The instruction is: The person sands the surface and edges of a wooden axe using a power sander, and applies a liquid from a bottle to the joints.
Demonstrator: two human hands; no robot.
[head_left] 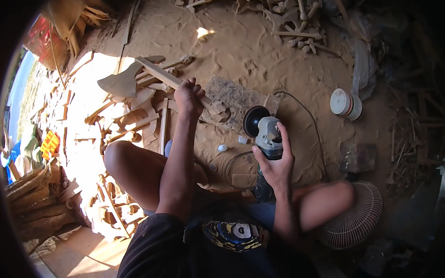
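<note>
The person's two hands were apart near the middle of the frame. The left hand (189, 98), above centre and to the left, was closed in a fist around a long pale wooden bar with a thick, faceted end (162, 75). The bar slanted from the upper left down to the centre. The right hand (278, 169), just below and right of centre, was clasped around a grey and dark handheld grinder (269, 132), one finger stretched along its side. The tool's round black disc (253, 121) faced the bar's thick end, near it, with a gap visible between them.

Behind both lay a rough grey-brown slab (235, 95) on a sandy brown floor (224, 48). A thin black cord (311, 115) curved over the floor at centre right. Below the slab sat a small white rounded object (222, 148).

Left of the left hand, a heap of cut pale wood pieces (145, 100) lay partly in harsh sunlight. More knobby wooden pieces (297, 31) were piled at the upper right. A white round tub (341, 102) lay at right, and a pale wire fan guard (360, 217) at lower right.
</note>
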